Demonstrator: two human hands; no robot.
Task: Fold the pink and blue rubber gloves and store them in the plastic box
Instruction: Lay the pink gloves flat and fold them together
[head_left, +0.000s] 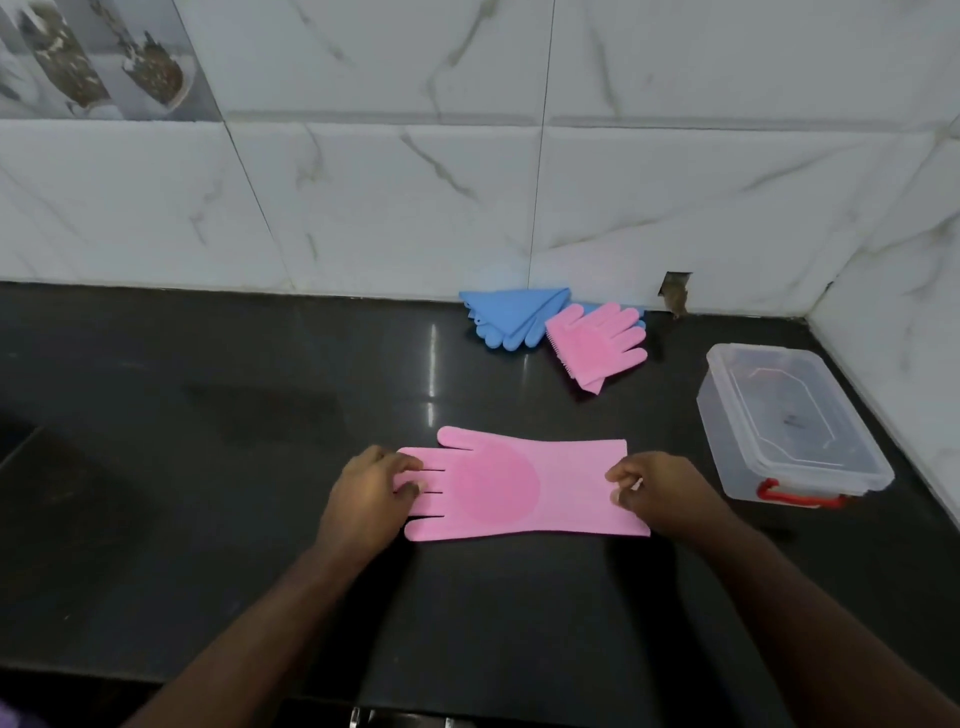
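A pink rubber glove (519, 483) lies flat on the black counter (208, 415), fingers pointing left and cuff to the right. My left hand (371, 496) pinches its fingertips. My right hand (657, 486) pinches the cuff edge. Further back, against the wall, a second pink glove (597, 343) lies folded, partly on top of the blue gloves (506, 317). The clear plastic box (779, 421) with a red handle stands open at the right, with nothing in it.
White marble-pattern tiles form the back wall (415, 197) and the right wall (909, 260), meeting in a corner behind the box. A small hole (675, 291) shows in the wall near the gloves. The counter's front edge runs along the bottom.
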